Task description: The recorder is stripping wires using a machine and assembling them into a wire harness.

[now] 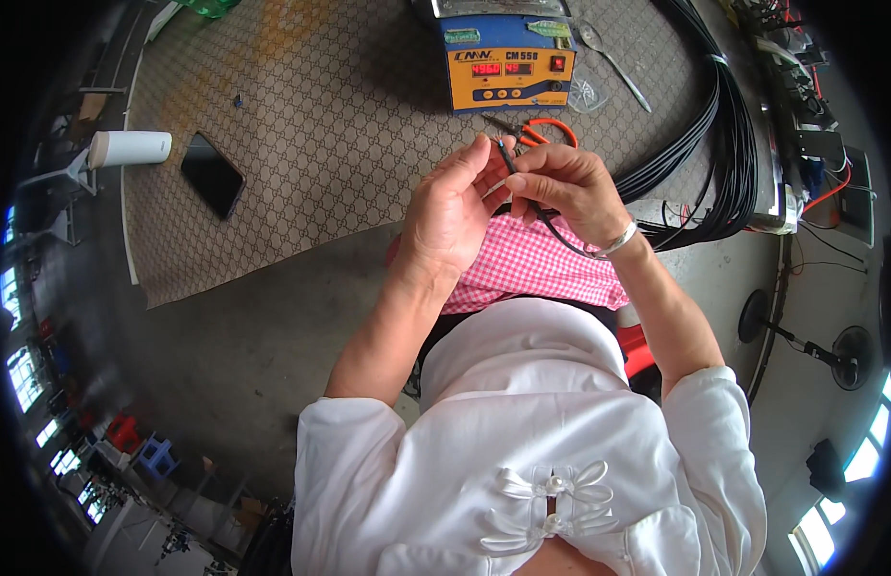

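The counter (pixel 311 192) is the largest thing, covered in a brown patterned sheet; on it stands a blue-and-orange control box (pixel 508 82), its red displays lit. To the right of the control box, a thick coil of black cable (pixel 743 163) sweeps round in a wide curve.

Nearer the person than the control box are the two hands. The left grip (pixel 447 206) is loosely cupped, thumb apart from the fingertips; I cannot tell whether its fingers press on anything. The right grip (pixel 575 192) is closed in a pinch, thumb and forefinger on a thin black wire (pixel 508 163).

Well to the left of the control box lies a dark-screened phone (pixel 212 175), and farther left is a white cylindrical container (pixel 131 149) with a beige end; its inside is hidden, and whether it stands or lies I cannot tell. Just in front of the control box are orange-handled cutters (pixel 534 131), partly behind the right grip. To its right is a metal spoon (pixel 621 75), and by its lower right corner a small clear vessel (pixel 587 93), its contents too unclear to tell.

Slimmest is the wire, in front of the control box: its tip points toward the box beside the left fingers, while its tail runs below the right grip toward the wrist.
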### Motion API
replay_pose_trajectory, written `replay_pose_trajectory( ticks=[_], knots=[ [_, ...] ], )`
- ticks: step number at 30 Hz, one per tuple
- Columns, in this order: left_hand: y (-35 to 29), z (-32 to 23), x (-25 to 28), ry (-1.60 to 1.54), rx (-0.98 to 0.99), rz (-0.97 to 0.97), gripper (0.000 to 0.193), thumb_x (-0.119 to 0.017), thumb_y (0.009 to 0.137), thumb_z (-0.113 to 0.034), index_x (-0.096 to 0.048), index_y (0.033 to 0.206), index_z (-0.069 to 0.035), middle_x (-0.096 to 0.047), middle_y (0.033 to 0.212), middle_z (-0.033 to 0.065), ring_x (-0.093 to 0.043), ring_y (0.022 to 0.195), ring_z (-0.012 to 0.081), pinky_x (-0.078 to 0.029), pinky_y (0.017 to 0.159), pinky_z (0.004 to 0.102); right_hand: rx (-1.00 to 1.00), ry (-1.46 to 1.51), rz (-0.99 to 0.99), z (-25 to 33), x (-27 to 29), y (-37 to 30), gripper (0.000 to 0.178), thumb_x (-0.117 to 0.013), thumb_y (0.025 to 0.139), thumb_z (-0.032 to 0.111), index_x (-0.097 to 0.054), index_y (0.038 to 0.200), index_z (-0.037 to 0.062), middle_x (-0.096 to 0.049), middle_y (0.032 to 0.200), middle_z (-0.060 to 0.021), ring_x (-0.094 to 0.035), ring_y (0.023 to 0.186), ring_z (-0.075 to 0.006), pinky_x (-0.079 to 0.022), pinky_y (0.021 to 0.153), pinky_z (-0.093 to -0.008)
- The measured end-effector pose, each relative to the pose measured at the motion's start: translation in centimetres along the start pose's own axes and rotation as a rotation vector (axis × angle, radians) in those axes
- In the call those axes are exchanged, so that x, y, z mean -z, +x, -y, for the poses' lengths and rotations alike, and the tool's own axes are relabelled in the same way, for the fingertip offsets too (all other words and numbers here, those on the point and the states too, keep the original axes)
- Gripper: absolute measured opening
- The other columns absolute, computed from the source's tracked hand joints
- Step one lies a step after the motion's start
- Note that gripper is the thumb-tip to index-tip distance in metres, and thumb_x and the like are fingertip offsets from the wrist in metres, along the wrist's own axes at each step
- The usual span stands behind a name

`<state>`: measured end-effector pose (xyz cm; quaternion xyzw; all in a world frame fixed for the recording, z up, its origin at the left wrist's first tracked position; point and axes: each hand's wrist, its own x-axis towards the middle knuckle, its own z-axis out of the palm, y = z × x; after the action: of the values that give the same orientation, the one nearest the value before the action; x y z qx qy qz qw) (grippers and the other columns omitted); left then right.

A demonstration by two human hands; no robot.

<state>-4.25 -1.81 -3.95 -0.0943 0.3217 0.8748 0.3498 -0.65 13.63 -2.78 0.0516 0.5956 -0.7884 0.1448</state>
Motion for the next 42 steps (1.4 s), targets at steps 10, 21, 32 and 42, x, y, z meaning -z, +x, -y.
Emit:
replay_pose_trajectory(
  ticks=[10,21,32,42],
  knots=[
    [0.5,-0.2,0.1,-0.097,0.059,0.03,0.029,-0.055,0.082,-0.028,-0.057,0.095,-0.002,-0.056,0.089,0.0065,-0.05,0.084,0.0148,-0.038,0.08,0.0299,0.049,-0.056,-0.031,-0.1,0.2,0.4,0.008,-0.061,0.08,0.007,-0.058,0.08,-0.0003,-0.058,0.065,-0.0037,-0.056,0.056,-0.0076,-0.046,0.05,-0.0193],
    [1.1,-1.0,-0.3,-0.115,0.075,-0.031,0.027,-0.053,0.084,-0.025,-0.055,0.102,-0.005,-0.058,0.09,0.0047,-0.053,0.086,0.0161,-0.04,0.082,0.0317,0.098,-0.297,-0.148,1.1,1.1,1.2,0.011,-0.063,0.077,0.003,-0.059,0.087,-0.0001,-0.058,0.068,-0.0003,-0.053,0.055,-0.0044,-0.042,0.047,-0.0168],
    [1.6,0.2,2.2,-0.113,0.112,-0.145,0.019,-0.056,0.083,-0.017,-0.058,0.098,-0.005,-0.055,0.08,0.0008,-0.052,0.077,0.0122,-0.043,0.073,0.0259,0.641,-1.237,-0.372,8.9,7.2,10.7,0.012,-0.064,0.072,0.009,-0.062,0.083,0.0041,-0.06,0.069,-0.0086,-0.059,0.058,-0.0184,-0.047,0.054,-0.0277],
    [1.9,0.3,3.1,-0.104,0.121,-0.165,0.016,-0.053,0.085,-0.014,-0.057,0.097,-0.005,-0.053,0.078,0.0001,-0.05,0.075,0.0114,-0.041,0.072,0.0252,0.586,-1.657,-0.307,10.0,8.5,15.5,0.011,-0.06,0.074,0.01,-0.062,0.083,0.0052,-0.059,0.079,-0.0085,-0.059,0.072,-0.0256,-0.047,0.065,-0.0332]
  ],
)
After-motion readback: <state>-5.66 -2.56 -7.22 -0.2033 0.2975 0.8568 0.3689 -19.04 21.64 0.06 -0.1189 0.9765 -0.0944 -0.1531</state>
